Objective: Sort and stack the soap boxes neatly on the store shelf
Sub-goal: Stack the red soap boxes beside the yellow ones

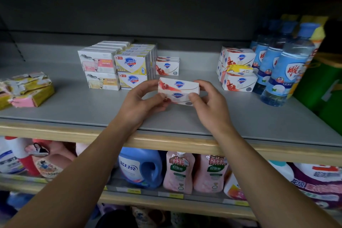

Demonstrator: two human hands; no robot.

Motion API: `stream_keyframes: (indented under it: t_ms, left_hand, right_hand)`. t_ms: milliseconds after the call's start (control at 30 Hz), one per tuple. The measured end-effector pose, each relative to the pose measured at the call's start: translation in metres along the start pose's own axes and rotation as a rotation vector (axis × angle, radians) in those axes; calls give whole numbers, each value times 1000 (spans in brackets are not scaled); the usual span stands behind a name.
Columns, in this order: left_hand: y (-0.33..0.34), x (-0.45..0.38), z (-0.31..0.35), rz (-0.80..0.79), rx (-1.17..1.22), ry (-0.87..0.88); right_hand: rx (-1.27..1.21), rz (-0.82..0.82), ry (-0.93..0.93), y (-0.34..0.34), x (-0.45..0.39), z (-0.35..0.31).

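While both hands hold it, the red and white soap box (pixel 178 90) hangs just over the middle of the shelf (pixel 74 102). The left hand (pixel 142 98) and right hand (pixel 207 102) pinch its ends. I think it goes next onto the matching little stack (pixel 167 65) behind, set down straight.

Both hands are gripping a red-and-white soap box (pixel 178 89) above the grey shelf (pixel 74 105), the left hand (pixel 142 101) pinching its left end, the right hand (pixel 207 102) its right end. Behind the box, yellow soap stacks (pixel 132 71) are sitting; right of it, blue bottles (pixel 283 66) are standing.
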State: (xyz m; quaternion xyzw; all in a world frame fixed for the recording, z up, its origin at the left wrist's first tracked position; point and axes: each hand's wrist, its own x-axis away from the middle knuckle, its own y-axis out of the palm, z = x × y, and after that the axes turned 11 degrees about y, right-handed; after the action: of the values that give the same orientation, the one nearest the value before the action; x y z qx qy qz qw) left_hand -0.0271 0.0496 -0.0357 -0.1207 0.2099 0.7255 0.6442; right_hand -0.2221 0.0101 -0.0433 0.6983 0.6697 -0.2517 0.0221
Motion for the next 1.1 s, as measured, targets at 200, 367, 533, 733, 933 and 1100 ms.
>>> stream_keyframes:
  t_ms: [200, 367, 533, 733, 933, 1100]
  left_hand:
    - [-8, -6, 0, 134, -412, 1]
    - [-38, -18, 0, -99, -1104, 88]
    - [-58, -18, -2, -320, -1353, 73]
    - [-61, -21, -14, -311, -1397, 72]
    - [-69, -28, -27, -300, -1443, 89]
    - [-72, -30, -31, -289, -1421, 105]
  right_hand:
    - [100, 60, 245, -2, -13, 11]
    - [231, 137, 99, -2, -12, 8]
    - [639, 6, -131, 3, -12, 1]
    - [803, -21, -180, 26, -59, 7]
    - [865, -11, -176, 69, -120, 23]
    - [847, -41, -153, 100, -159, 31]
